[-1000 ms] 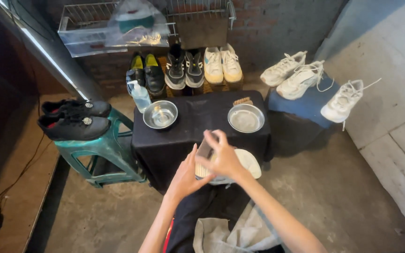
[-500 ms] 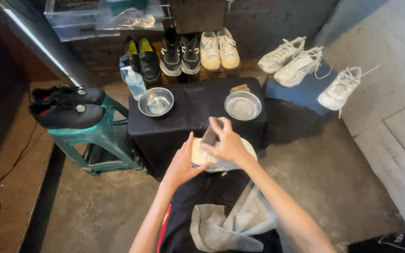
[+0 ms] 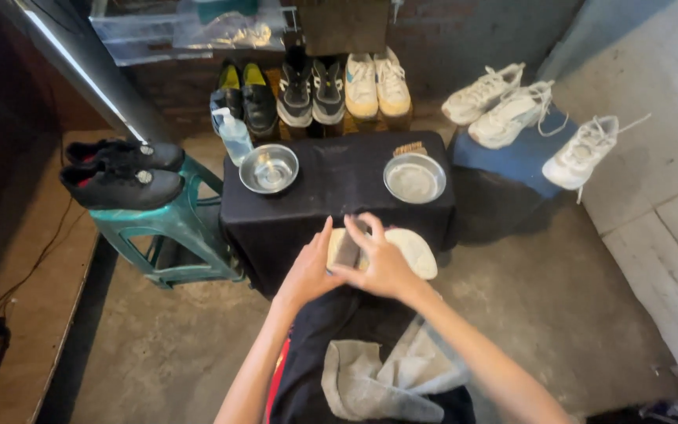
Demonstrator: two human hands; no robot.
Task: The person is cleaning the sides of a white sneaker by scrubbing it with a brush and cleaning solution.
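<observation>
Bottom centre: grey cloth [image 3: 390, 377] lies across the lap. Just above it, left hand [image 3: 308, 271] and right hand [image 3: 382, 267] close together around a pale shoe [image 3: 413, 250], fingers curled on it; a dark item between the fingers cannot be identified. Centre: black-draped worktop [image 3: 339, 188] carries two metal bowls [image 3: 269, 168], a bottle [image 3: 235, 135] and a brush [image 3: 410, 148]. Left: black shoes [image 3: 123, 184] on a green stool [image 3: 170, 228]. Top: a row of shoes [image 3: 327, 90]; white sneakers [image 3: 512, 114] upper right.

Pale shoe [image 3: 410, 250] half behind hands
</observation>
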